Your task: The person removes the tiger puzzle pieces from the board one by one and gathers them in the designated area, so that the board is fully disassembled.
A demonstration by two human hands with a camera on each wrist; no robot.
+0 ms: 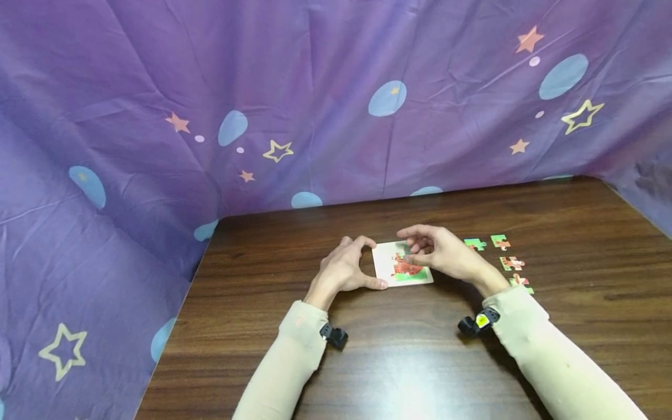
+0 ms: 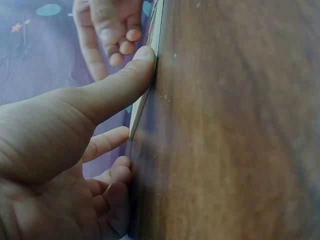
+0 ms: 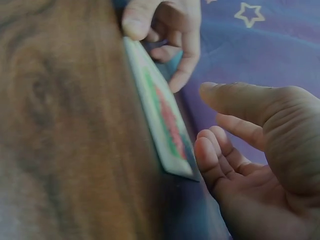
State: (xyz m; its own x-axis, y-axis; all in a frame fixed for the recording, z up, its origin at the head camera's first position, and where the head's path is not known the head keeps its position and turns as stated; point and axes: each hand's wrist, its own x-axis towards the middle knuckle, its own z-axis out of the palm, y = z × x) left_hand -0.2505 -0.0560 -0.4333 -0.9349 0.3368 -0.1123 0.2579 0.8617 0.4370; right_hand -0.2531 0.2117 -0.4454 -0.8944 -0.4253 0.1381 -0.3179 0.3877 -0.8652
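Observation:
A square white-bordered puzzle board (image 1: pixel 383 265) lies on the table, with a red-and-green picture partly filled in at its middle. My left hand (image 1: pixel 341 269) holds the board by its left side, thumb on the near corner and index finger at the far corner. Above the board's right half hovers my right hand (image 1: pixel 446 252), its fingers loosely bent and apart from the thumb. In the right wrist view no piece shows between those fingers. Part of the picture is hidden beneath the right hand.
Several loose jigsaw pieces (image 1: pixel 511 263) in green, red and white lie right of the board, some close to the right wrist. The brown wooden table (image 1: pixel 252 326) meets a purple curtain (image 1: pixel 336 146) with stars at its back and left edges.

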